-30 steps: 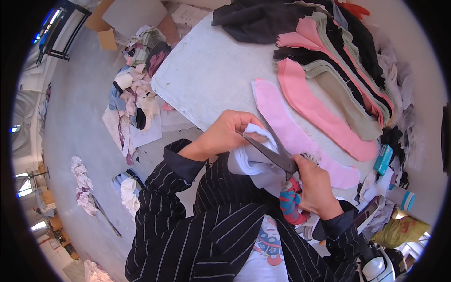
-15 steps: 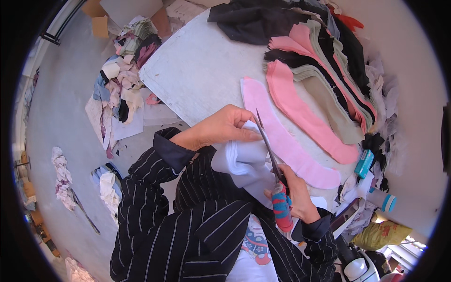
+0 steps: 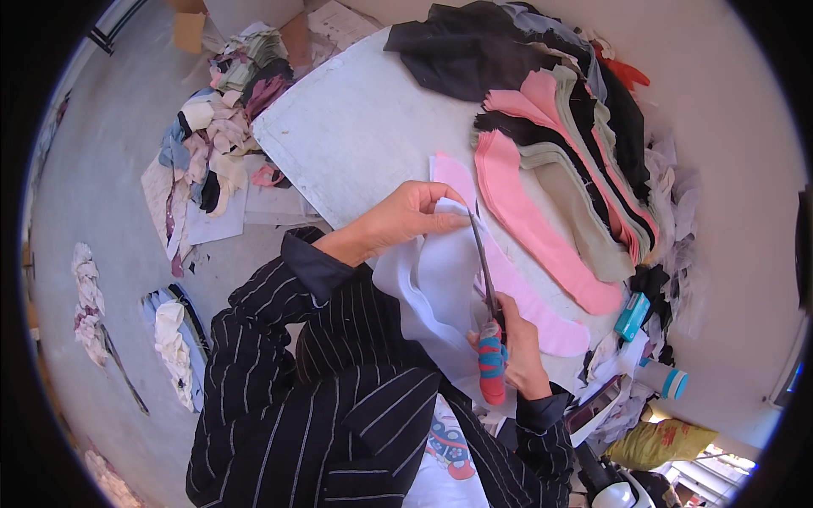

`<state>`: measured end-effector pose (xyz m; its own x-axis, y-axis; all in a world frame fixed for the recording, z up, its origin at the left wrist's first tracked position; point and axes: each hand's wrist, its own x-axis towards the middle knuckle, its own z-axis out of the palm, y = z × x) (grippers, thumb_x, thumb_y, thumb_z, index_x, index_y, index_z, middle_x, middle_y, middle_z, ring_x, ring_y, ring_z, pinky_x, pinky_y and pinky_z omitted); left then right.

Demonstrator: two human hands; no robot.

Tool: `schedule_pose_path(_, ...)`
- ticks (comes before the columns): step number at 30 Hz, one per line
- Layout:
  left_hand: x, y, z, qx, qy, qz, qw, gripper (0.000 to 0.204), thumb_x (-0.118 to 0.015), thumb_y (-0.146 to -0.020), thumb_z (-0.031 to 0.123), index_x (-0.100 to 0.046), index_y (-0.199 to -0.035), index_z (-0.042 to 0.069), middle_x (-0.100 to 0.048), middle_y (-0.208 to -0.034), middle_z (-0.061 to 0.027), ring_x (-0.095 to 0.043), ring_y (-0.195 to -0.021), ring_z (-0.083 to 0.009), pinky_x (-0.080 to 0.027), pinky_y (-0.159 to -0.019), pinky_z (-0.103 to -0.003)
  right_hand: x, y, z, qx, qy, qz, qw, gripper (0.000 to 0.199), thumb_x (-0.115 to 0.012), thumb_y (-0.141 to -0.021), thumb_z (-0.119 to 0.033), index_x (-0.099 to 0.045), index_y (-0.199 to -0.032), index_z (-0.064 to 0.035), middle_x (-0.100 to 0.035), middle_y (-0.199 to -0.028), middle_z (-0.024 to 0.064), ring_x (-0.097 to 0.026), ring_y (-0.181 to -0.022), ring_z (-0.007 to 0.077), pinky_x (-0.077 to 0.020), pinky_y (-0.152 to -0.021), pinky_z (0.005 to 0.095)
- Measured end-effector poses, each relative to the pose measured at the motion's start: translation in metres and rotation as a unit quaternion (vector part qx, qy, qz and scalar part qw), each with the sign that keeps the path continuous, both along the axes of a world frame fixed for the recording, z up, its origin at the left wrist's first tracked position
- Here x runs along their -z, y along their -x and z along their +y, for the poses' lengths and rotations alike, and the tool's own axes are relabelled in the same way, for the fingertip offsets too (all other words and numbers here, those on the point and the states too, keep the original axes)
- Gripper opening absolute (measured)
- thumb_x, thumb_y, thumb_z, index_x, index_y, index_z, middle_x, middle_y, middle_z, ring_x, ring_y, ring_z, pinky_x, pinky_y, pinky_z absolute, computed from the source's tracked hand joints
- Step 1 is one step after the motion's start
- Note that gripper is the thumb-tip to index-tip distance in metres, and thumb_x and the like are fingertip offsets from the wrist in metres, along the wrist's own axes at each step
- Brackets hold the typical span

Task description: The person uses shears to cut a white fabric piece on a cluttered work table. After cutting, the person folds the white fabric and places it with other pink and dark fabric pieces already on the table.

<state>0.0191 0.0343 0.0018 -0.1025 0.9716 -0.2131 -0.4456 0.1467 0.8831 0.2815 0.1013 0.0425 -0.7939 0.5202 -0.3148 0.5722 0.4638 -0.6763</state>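
Observation:
Pinched between the thumb and fingers of my left hand (image 3: 405, 217) is the upper edge of a layered pale lavender-white fabric piece (image 3: 439, 284), which hangs down over my lap. My right hand (image 3: 520, 345) grips a pair of scissors (image 3: 488, 279) whose handle is wrapped in red and blue cloth. The blades point away from me, their tips slightly parted at the fabric edge beside my left fingertips. Just beyond lies a curved light pink fabric piece (image 3: 555, 332) on the white table, partly hidden by my hands.
On the white table (image 3: 356, 114) lie a stack of curved salmon-pink pieces (image 3: 533, 229), grey-green pieces (image 3: 569, 203) and black cloth (image 3: 457, 55). A small teal box (image 3: 632, 317) sits at the right edge. Fabric scraps (image 3: 224, 140) are heaped on the floor at left.
The held fabric has opened out and hangs lower and wider. The scissors' tips are now at its upper edge, near my left fingers. The whole view has shifted slightly.

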Motion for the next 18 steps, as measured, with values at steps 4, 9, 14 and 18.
schedule_pose_path(4, 0.007, 0.0, 0.004, -0.014, -0.002, -0.043, 0.999, 0.022, -0.068, -0.09, 0.014, -0.061, -0.108, 0.002, -0.067, -0.094, -0.002, -0.063, -0.082, -0.0052, -0.052, -0.074, -0.02, -0.001, 0.011, 0.003, -0.002, -0.002, 0.001, 1.0, 0.061, -0.078, -0.076, -0.034, -0.048, -0.118, -0.001, -0.062, -0.074, 0.0141, -0.064, -0.066, 0.0325, -0.0501, -0.063, 0.0377)
schedule_pose_path(9, 0.009, -0.001, 0.006, -0.037, -0.019, -0.061, 0.997, 0.022, -0.067, -0.092, 0.013, -0.06, -0.109, 0.003, -0.067, -0.094, -0.0019, -0.063, -0.081, -0.0047, -0.052, -0.075, -0.02, 0.005, 0.018, 0.004, -0.001, -0.024, 0.03, 0.999, 0.06, -0.078, -0.076, -0.033, -0.048, -0.116, -0.0004, -0.062, -0.071, 0.0129, -0.063, -0.063, 0.0316, -0.0495, -0.06, 0.0375)
schedule_pose_path(14, 0.02, -0.002, 0.006, -0.064, -0.016, -0.06, 0.996, 0.02, -0.065, -0.093, 0.012, -0.059, -0.109, 0.003, -0.067, -0.095, -0.0015, -0.063, -0.081, -0.0046, -0.052, -0.074, -0.019, 0.014, 0.023, 0.005, 0.001, -0.037, 0.043, 0.998, 0.06, -0.078, -0.076, -0.033, -0.049, -0.115, 0.0009, -0.061, -0.068, 0.0114, -0.063, -0.06, 0.0303, -0.049, -0.057, 0.037)
schedule_pose_path(18, 0.027, -0.002, 0.006, -0.083, -0.011, -0.043, 0.996, 0.019, -0.064, -0.093, 0.011, -0.059, -0.11, 0.003, -0.067, -0.095, -0.0018, -0.063, -0.081, -0.0049, -0.052, -0.073, -0.02, 0.025, 0.024, 0.003, 0.001, -0.048, 0.064, 0.997, 0.059, -0.079, -0.076, -0.032, -0.049, -0.115, 0.0012, -0.061, -0.067, 0.0111, -0.062, -0.059, 0.0297, -0.0483, -0.056, 0.0369)
